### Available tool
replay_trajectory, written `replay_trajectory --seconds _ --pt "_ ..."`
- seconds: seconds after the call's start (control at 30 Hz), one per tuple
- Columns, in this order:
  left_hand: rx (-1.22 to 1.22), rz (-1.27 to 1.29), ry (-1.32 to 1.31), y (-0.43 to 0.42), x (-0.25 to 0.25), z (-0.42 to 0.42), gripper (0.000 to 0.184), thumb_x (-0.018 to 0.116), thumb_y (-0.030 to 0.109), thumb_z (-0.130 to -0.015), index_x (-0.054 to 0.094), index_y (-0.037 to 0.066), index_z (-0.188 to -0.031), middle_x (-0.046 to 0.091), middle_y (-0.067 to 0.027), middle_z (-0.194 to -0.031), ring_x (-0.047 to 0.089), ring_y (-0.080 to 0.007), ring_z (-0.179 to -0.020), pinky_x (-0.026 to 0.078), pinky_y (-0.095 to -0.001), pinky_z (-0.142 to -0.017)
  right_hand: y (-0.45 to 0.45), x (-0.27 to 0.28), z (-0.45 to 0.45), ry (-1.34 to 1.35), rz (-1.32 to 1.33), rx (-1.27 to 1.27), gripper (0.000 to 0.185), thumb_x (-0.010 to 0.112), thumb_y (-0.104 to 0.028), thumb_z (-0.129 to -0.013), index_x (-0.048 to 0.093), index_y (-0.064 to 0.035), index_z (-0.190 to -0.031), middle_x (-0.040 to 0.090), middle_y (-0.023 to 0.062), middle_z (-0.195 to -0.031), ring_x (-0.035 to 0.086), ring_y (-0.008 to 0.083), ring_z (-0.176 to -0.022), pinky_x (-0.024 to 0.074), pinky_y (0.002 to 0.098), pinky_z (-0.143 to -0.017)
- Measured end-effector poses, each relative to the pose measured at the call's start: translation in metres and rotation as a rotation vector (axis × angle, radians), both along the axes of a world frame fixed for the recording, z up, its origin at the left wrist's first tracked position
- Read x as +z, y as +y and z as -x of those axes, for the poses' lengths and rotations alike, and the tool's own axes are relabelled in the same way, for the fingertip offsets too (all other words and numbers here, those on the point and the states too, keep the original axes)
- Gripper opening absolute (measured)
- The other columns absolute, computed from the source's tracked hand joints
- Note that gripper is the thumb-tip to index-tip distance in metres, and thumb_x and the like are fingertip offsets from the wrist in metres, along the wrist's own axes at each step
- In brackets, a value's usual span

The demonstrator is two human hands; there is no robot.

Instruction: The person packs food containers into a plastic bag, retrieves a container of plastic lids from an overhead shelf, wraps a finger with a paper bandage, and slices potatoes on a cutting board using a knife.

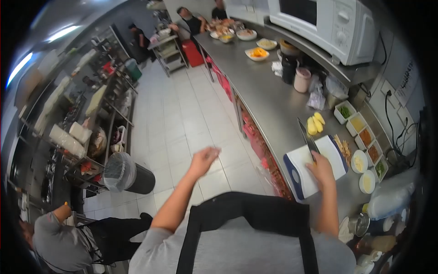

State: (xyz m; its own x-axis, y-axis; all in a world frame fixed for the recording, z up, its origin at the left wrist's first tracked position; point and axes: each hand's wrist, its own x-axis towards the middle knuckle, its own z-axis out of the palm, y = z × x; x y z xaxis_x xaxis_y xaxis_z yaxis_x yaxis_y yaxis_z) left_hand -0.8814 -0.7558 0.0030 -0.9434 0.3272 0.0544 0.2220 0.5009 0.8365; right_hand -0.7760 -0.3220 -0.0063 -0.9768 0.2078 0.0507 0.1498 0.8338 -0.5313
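Note:
My right hand (322, 170) is wrapped round the handle of a knife (309, 138), low over the white cutting board (301, 160) with dark blue ends. The blade points away from me, towards several peeled yellow pieces (315, 123) on the steel counter just beyond the board. My left hand (205, 160) hangs in the air over the tiled floor, left of the counter, with its fingers curled; whether it holds anything is too small to tell. Thin brown strips (343, 150) lie along the board's right edge.
Small containers of chopped ingredients (365, 137) and white bowls (367, 181) line the counter's right side. A microwave (319, 27) sits on the shelf above. A black bin (142, 179) stands at left, near a co-worker (68, 242). Other people are at the back.

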Motion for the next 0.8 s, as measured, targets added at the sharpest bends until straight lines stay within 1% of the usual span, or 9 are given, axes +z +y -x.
replay_trajectory --seconds 0.17,0.27,0.37,0.5,0.57,0.63,0.7,0.77,0.8 --pt "-0.166 0.374 0.454 0.085 0.041 0.095 0.038 0.064 0.019 -0.081 0.054 0.012 -0.117 0.046 -0.0184 -0.13 0.057 -0.0306 -0.098 0.049 -0.0328 -0.079 -0.015 0.015 0.035 0.116 0.253 0.056 0.049 0.069 -0.019 -0.075 0.052 -0.0051 -0.119 0.06 0.0174 -0.103 0.058 0.0307 -0.095 0.0463 0.0347 -0.082" --pt "-0.293 0.404 0.408 0.13 0.028 0.147 0.039 0.065 0.019 -0.078 0.054 0.013 -0.115 0.039 -0.0229 -0.133 0.041 -0.0394 -0.119 0.038 -0.0425 -0.097 -0.011 0.008 0.032 0.172 0.28 -0.048 0.045 0.068 -0.014 -0.076 0.054 -0.0075 -0.118 0.062 0.0137 -0.098 0.059 0.0249 -0.088 0.047 0.0325 -0.078" --pt "-0.496 0.285 0.334 0.156 -0.01 0.19 0.039 0.065 0.017 -0.077 0.054 0.013 -0.115 0.037 -0.0224 -0.135 0.04 -0.041 -0.12 0.037 -0.042 -0.097 -0.009 -0.002 0.008 0.175 0.236 -0.217 0.04 0.067 -0.013 -0.077 0.056 -0.0074 -0.114 0.062 0.0126 -0.093 0.06 0.0264 -0.084 0.0476 0.033 -0.076" --pt "-0.328 0.176 0.284 0.115 -0.104 0.226 0.036 0.063 0.014 -0.078 0.054 0.011 -0.113 0.04 -0.0209 -0.134 0.04 -0.0395 -0.12 0.036 -0.0413 -0.098 -0.026 -0.003 0.002 0.26 0.251 -0.455 0.027 0.063 -0.008 -0.08 0.06 -0.0039 -0.106 0.062 0.0116 -0.087 0.061 0.0229 -0.077 0.0476 0.0307 -0.073" --pt "-0.287 0.35 0.24 0.054 -0.187 0.238 0.037 0.062 0.017 -0.08 0.055 0.013 -0.116 0.045 -0.0169 -0.132 0.048 -0.0349 -0.114 0.042 -0.0389 -0.091 -0.031 -0.003 0.017 0.287 0.351 -0.507 0.025 0.061 -0.006 -0.08 0.06 -0.0022 -0.105 0.063 0.0116 -0.087 0.061 0.0203 -0.078 0.047 0.0291 -0.072" --pt "-0.209 0.664 -0.344 -0.027 -0.268 0.234 0.041 0.065 0.03 -0.077 0.058 0.01 -0.112 0.053 -0.0198 -0.12 0.05 -0.0355 -0.111 0.04 -0.04 -0.095 -0.046 0.007 0.045 0.251 0.37 -0.389 0.026 0.061 -0.005 -0.08 0.06 -0.0013 -0.105 0.063 0.0121 -0.087 0.061 0.0195 -0.08 0.0466 0.0282 -0.071" --pt "-0.564 1.271 -0.608 -0.095 -0.334 0.215 0.041 0.064 0.04 -0.075 0.064 0.01 -0.104 0.06 -0.016 -0.111 0.055 -0.0323 -0.105 0.042 -0.0395 -0.092 -0.058 0.02 0.078 0.214 0.344 -0.169 0.027 0.062 -0.005 -0.079 0.061 -0.002 -0.105 0.063 0.0121 -0.087 0.06 0.02 -0.081 0.0465 0.0286 -0.072" --pt "-0.809 1.201 -0.524 -0.135 -0.367 0.181 0.037 0.064 0.04 -0.075 0.067 0.009 -0.096 0.062 -0.0125 -0.108 0.056 -0.0306 -0.102 0.044 -0.039 -0.089 -0.068 0.022 0.107 0.12 0.39 -0.031 0.028 0.062 -0.005 -0.078 0.061 -0.0021 -0.105 0.063 0.012 -0.088 0.061 0.0209 -0.08 0.0467 0.0295 -0.073" --pt "-0.614 1.301 -0.686 -0.119 -0.328 0.164 0.04 0.065 0.036 -0.075 0.064 0.01 -0.105 0.063 -0.014 -0.105 0.059 -0.0306 -0.097 0.047 -0.0387 -0.085 -0.077 0.015 0.118 0.078 0.419 0.017 0.028 0.063 -0.005 -0.077 0.061 -0.0023 -0.105 0.063 0.012 -0.088 0.061 0.021 -0.08 0.0468 0.0297 -0.073"
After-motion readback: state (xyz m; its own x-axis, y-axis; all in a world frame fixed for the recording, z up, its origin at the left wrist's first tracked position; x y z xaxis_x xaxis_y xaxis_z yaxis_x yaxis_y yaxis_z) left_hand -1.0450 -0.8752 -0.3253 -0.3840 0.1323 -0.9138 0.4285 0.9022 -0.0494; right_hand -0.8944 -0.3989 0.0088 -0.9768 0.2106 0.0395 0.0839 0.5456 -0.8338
